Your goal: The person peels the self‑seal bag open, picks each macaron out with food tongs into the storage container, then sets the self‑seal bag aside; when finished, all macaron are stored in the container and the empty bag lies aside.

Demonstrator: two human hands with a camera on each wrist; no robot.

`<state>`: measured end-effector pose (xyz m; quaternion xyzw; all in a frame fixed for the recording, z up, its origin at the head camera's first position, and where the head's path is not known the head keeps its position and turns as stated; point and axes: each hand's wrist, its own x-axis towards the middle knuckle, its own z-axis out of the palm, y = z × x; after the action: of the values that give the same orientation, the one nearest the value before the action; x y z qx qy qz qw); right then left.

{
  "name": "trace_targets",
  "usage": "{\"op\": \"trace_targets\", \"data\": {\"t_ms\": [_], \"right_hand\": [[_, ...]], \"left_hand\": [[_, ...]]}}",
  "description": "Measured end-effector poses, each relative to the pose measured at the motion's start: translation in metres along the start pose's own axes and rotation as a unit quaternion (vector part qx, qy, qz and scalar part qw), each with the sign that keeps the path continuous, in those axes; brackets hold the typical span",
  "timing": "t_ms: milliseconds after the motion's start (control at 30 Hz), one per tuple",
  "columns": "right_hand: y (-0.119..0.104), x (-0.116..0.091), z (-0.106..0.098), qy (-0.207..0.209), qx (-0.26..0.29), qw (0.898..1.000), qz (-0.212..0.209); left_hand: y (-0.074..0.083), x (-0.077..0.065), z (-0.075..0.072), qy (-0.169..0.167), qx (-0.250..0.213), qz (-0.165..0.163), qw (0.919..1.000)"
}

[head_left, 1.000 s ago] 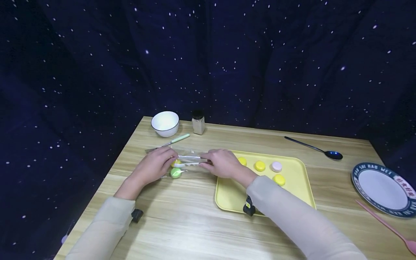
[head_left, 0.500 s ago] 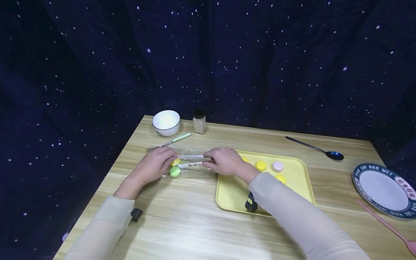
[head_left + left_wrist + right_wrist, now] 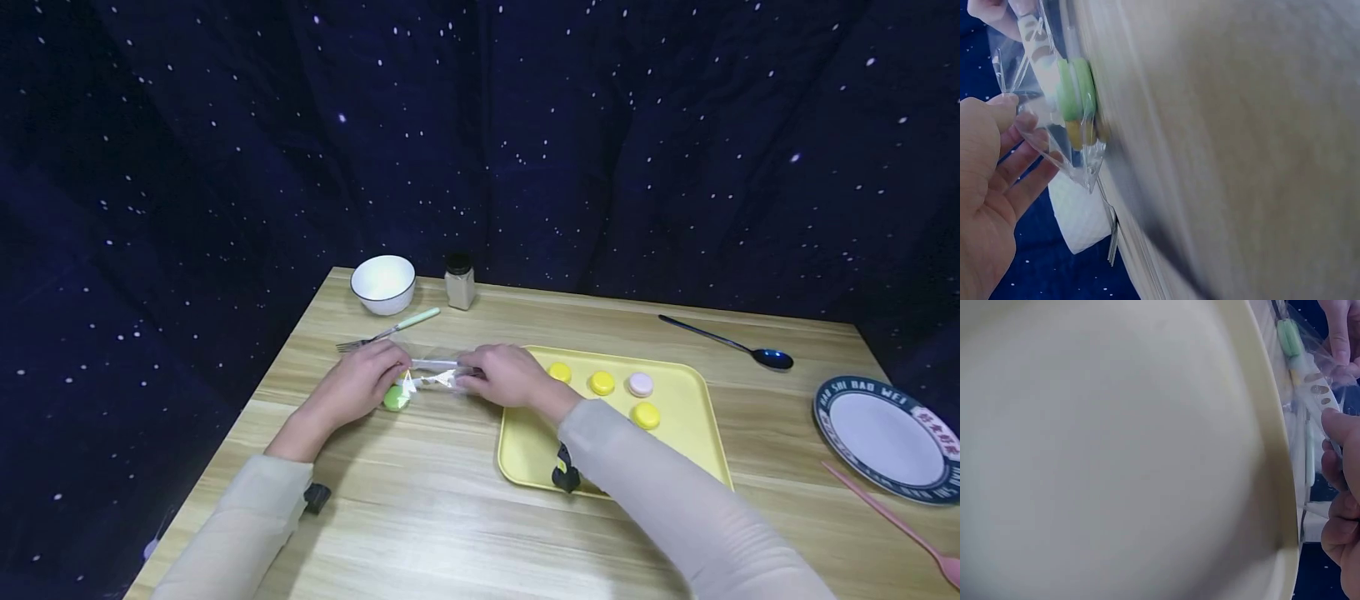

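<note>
My left hand [image 3: 360, 379] pinches the edge of a clear plastic bag [image 3: 1054, 153] between thumb and fingers. Inside the bag lie a green macaron [image 3: 1077, 89] and a yellow macaron [image 3: 1075, 134]; the yellow one is barely visible in the head view. With my right hand [image 3: 513, 375] I grip white tongs [image 3: 1319, 390] whose arms have holes in them. The tongs reach leftward into the bag, close to the macarons. Whether their tips touch a macaron is hard to see through the shiny plastic.
Under my right forearm lies a yellow tray [image 3: 532, 458] with several yellow macarons [image 3: 602, 382] and a lilac one [image 3: 640, 384]. Behind are a fork [image 3: 416, 319], a white bowl [image 3: 384, 292] and a jar [image 3: 460, 289]. A dark spoon [image 3: 771, 358], plate [image 3: 877, 433] and pink spoon [image 3: 888, 515] lie right.
My right hand has shifted slightly left with the tongs. The green macaron has slid a little left toward my left hand, and the yellow one has mostly gone from sight in the head view.
</note>
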<state>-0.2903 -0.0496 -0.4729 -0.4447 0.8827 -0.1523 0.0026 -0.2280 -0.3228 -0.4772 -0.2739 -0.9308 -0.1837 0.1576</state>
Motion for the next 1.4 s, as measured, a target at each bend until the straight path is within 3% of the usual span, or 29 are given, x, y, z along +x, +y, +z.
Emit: {"op": "trace_targets", "data": {"t_ms": [233,433,833,1100,1400], "right_hand": [[0.001,-0.007,-0.005,0.008,-0.014,1.0,0.01],[0.003,-0.004,-0.001,0.009,0.005,1.0,-0.004],[-0.001,0.002,0.0,-0.009,0.028,1.0,0.007],[0.014,-0.014,-0.009,-0.023,0.04,0.999,-0.023],[0.017,-0.009,-0.002,-0.043,0.051,0.997,-0.047]], "left_hand": [[-0.001,-0.001,-0.001,0.002,0.006,-0.005,1.0],[-0.001,-0.002,0.001,0.003,0.003,-0.005,1.0],[-0.004,-0.003,0.002,-0.012,-0.003,-0.017,0.9998],[-0.005,-0.005,-0.002,-0.01,0.002,-0.021,0.9997],[-0.003,-0.005,-0.001,-0.021,0.002,-0.026,0.9995]]}}
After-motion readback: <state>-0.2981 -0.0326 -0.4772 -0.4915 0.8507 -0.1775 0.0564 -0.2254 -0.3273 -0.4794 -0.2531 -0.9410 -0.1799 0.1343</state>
